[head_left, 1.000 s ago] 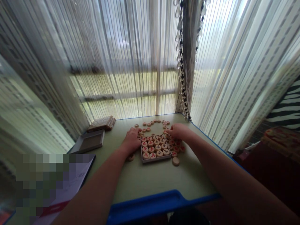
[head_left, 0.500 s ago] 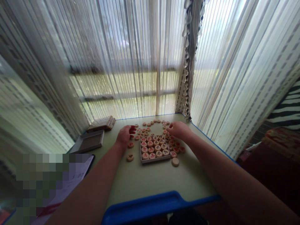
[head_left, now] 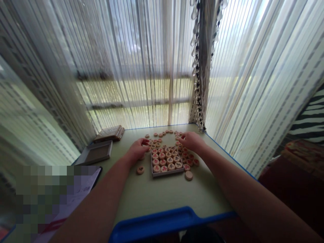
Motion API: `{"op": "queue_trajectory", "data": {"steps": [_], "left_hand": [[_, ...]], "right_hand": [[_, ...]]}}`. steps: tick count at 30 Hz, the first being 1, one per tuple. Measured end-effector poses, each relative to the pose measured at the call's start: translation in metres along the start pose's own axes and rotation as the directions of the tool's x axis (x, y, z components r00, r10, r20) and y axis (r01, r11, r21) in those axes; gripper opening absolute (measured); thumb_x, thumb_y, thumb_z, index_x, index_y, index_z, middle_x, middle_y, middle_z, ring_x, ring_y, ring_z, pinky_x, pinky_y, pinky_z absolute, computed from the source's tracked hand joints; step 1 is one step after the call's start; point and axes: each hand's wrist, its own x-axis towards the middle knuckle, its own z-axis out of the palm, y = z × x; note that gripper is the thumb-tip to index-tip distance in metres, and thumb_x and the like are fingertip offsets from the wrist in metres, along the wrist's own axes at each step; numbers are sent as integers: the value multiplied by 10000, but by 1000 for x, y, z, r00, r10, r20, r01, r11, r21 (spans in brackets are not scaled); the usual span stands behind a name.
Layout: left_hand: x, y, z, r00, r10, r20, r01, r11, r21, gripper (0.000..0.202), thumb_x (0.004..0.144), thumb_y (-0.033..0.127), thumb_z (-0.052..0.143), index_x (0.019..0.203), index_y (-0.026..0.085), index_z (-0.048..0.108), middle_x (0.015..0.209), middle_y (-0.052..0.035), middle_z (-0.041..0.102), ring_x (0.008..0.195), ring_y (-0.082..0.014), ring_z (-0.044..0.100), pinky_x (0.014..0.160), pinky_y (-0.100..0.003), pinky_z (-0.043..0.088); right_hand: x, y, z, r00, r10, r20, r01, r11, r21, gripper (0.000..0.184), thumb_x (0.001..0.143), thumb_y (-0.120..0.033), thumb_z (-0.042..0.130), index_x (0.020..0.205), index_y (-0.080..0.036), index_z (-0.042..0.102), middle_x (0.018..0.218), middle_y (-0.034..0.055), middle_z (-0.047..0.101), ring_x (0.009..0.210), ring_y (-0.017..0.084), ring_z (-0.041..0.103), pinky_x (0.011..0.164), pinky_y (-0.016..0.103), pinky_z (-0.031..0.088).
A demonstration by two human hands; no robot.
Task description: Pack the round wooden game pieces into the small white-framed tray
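Several round wooden Chinese chess pieces with red and black characters fill a shallow box point(head_left: 167, 173) in rows. My left hand point(head_left: 138, 149) is left of the box's far corner, thumb and fingers apart, beside loose pieces point(head_left: 157, 144). I see nothing held in it. Beyond the box's right side, my right hand point(head_left: 192, 141) has its fingertips pinched close together over other loose pieces point(head_left: 191, 156). What lies between those fingertips is too small to make out. One black-marked piece point(head_left: 140, 170) rests left of the box, and a blank-faced piece point(head_left: 188, 175) lies near its right front corner.
A box lid point(head_left: 109, 152) lies open at the left, with a stack of books point(head_left: 108, 133) behind it. A phone or tablet point(head_left: 97, 179) is at the left front. The pale table point(head_left: 152, 195) has a blue rim point(head_left: 157, 221). Striped curtains point(head_left: 141, 101) hang behind it.
My left hand has moved slightly down and right, toward the loose pieces beside the box. My right hand stays nearly in place, shifted a little left.
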Motion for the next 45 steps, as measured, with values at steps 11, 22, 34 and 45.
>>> {"op": "queue_trajectory", "data": {"steps": [11, 22, 34, 45], "left_hand": [[2, -3, -3, 988, 152, -15, -139, 936, 322, 276, 620, 274, 582, 863, 151, 630, 855, -58, 655, 728, -176, 596, 656, -265, 446], [-2, 10, 4, 992, 92, -87, -125, 821, -558, 357, 592, 298, 680, 869, 105, 563, 791, -62, 637, 702, -151, 616, 730, -324, 492], [-14, 23, 10, 953, 219, 210, -36, 768, -639, 419, 525, 195, 748, 910, 135, 594, 902, -65, 639, 834, -165, 589, 799, -346, 447], [-19, 30, 6, 898, 314, 309, 23, 667, -745, 484, 595, 134, 699, 1051, 146, 540, 974, -93, 635, 861, -181, 603, 826, -345, 437]], "right_hand": [[-4, -4, -7, 993, -47, -107, 50, 998, 26, 422, 799, -466, 360, 785, -183, 673, 751, 70, 654, 669, 155, 557, 551, 238, 318], [-12, -18, 2, 882, -433, -189, 468, 852, 235, 308, 772, -344, 489, 1056, -257, 572, 755, -12, 621, 633, 103, 498, 642, 224, 346], [-17, -38, 12, 781, -538, -317, 617, 742, 262, 251, 802, -357, 494, 1007, -222, 548, 806, 16, 602, 627, 94, 492, 592, 214, 346], [-26, -43, 2, 698, -622, -354, 701, 696, 159, 226, 844, -326, 438, 983, -241, 596, 966, 47, 620, 768, 127, 562, 642, 223, 367]]}}
